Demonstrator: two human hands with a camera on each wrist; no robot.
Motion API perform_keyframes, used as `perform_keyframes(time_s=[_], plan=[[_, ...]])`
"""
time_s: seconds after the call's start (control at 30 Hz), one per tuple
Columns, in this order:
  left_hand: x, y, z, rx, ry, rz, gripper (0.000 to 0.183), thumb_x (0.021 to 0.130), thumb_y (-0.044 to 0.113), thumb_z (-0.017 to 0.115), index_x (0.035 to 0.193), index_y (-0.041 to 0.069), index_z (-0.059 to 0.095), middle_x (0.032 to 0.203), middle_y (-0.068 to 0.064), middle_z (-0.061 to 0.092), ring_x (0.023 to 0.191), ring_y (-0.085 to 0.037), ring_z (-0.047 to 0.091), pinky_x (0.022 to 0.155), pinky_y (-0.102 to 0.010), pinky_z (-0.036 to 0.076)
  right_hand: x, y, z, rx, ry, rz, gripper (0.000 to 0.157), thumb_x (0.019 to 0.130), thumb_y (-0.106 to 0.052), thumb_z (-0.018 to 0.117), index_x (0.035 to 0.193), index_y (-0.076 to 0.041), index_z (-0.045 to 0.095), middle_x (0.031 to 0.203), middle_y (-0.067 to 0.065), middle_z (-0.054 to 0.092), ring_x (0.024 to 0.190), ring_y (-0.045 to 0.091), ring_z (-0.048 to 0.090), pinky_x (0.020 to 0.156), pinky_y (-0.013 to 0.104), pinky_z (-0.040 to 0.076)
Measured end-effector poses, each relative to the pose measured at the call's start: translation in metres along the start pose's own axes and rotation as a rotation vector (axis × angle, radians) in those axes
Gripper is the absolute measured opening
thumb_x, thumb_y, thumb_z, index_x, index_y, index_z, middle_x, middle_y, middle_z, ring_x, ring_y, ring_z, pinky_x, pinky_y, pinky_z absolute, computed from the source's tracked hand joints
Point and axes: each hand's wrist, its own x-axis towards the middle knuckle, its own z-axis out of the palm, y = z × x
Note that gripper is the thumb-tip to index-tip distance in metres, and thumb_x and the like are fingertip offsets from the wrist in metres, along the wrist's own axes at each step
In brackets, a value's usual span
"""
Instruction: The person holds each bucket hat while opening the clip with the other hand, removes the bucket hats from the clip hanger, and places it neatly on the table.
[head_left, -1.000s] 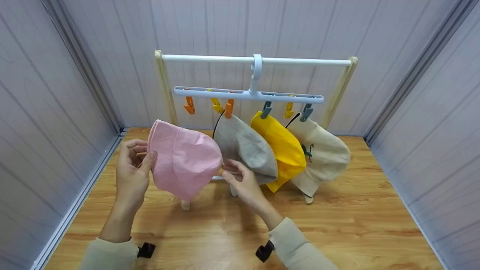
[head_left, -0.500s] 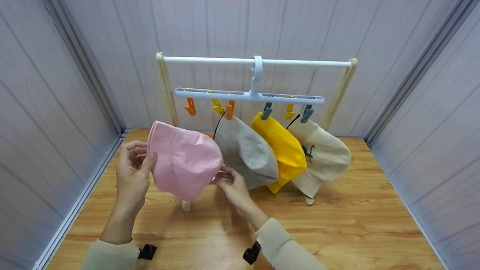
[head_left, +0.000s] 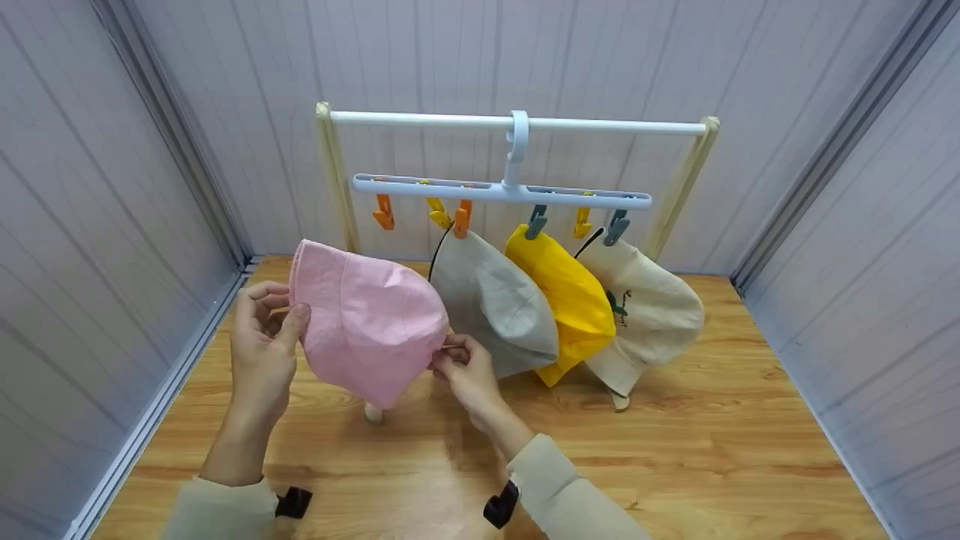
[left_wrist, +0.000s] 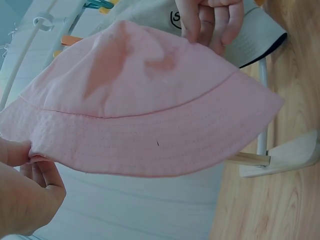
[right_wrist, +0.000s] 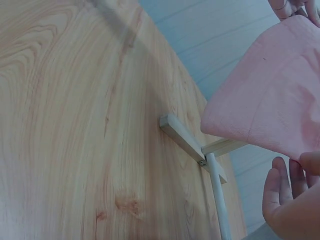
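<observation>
A pink bucket hat (head_left: 367, 322) is held up in front of the rack's left side, its brim toward the left. My left hand (head_left: 264, 345) pinches the brim edge between thumb and fingers, as the left wrist view of the hat (left_wrist: 135, 100) also shows. At the crown end, my right hand (head_left: 472, 379) pinches the fabric with thumb and fingertips, seen too in the right wrist view beside the hat (right_wrist: 280, 95). Just right of it hang a grey hat (head_left: 499, 307), a yellow hat (head_left: 562, 300) and a cream hat (head_left: 652, 315), clipped by their brims.
A white hanger (head_left: 502, 191) with several coloured clips hooks over the rack's top rail (head_left: 420, 119). An orange clip (head_left: 383, 213) at the far left holds nothing. The rack's wooden foot (right_wrist: 192, 147) stands on the wood-grain table (head_left: 675, 465). Panelled walls enclose the sides and back.
My right hand has moved left and slightly down from in front of the grey hat and now pinches the pink hat's crown. The pink hat has shifted slightly, still in my left hand.
</observation>
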Motion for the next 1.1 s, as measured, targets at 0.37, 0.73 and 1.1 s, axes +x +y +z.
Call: perform_keyframes(time_s=[0.37,0.73,1.1], plan=[[0.003,-0.013,-0.025,-0.026,0.06,-0.052,0.028,0.103,-0.004,0.063,0.127,0.008,0.054,0.113,-0.012,0.056,0.095,-0.023,0.058,0.075,-0.019,0.055,0.0,-0.012,0.005,-0.015,0.007,-0.069,0.02,0.099,0.002,0.068,0.118,0.005,0.063,0.105,0.015,0.069,0.088,0.018,0.072,0.088,0.041,0.063],[0.002,-0.027,-0.056,-0.064,0.068,-0.177,0.029,0.103,0.0,0.065,0.127,0.01,0.051,0.114,-0.012,0.056,0.095,-0.018,0.063,0.081,-0.021,0.06,0.006,-0.023,0.015,-0.037,-0.01,-0.105,0.017,0.099,0.005,0.066,0.115,0.005,0.066,0.102,0.015,0.068,0.085,0.019,0.071,0.087,0.047,0.064],[-0.003,-0.044,-0.082,-0.076,0.025,-0.258,0.032,0.102,0.002,0.069,0.125,0.009,0.048,0.114,-0.01,0.052,0.088,-0.013,0.069,0.08,-0.026,0.063,0.012,-0.028,0.028,-0.096,-0.025,-0.088,0.018,0.097,0.005,0.066,0.114,0.005,0.069,0.097,0.013,0.07,0.08,0.019,0.069,0.074,0.03,0.064]])
